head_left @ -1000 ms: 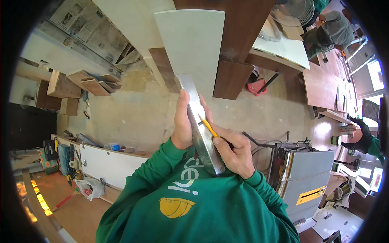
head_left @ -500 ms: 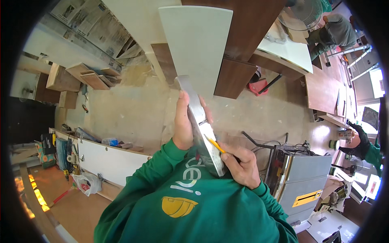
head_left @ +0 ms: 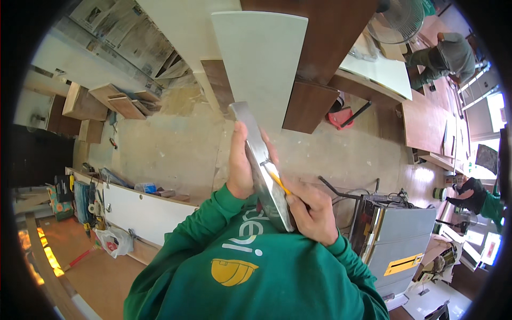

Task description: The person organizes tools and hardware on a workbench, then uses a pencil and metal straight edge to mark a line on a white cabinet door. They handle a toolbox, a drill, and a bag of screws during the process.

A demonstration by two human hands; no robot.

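Close to my chest, my left hand (head_left: 242,162) is closed around a metal hand plane (head_left: 257,143), thumb along one side and fingers round the other. The plane is tilted lengthwise, its shiny flat sole facing up with a narrow slot across it. My right hand (head_left: 313,213) pinches a thin yellow pencil (head_left: 279,182). The pencil's far tip is at the slot, and the fingertips are near the plane's edge. The underside of the plane is hidden.
A white panel (head_left: 261,58) leans ahead beside brown boards (head_left: 314,104). A grey machine (head_left: 400,229) stands at right, and a long white board (head_left: 144,208) with tools lies at left. Two people, one in grey (head_left: 453,53), are at the far right.
My right hand has shifted slightly left and up, bringing the pencil tip further along the sole to the slot. The left hand and plane hardly move.
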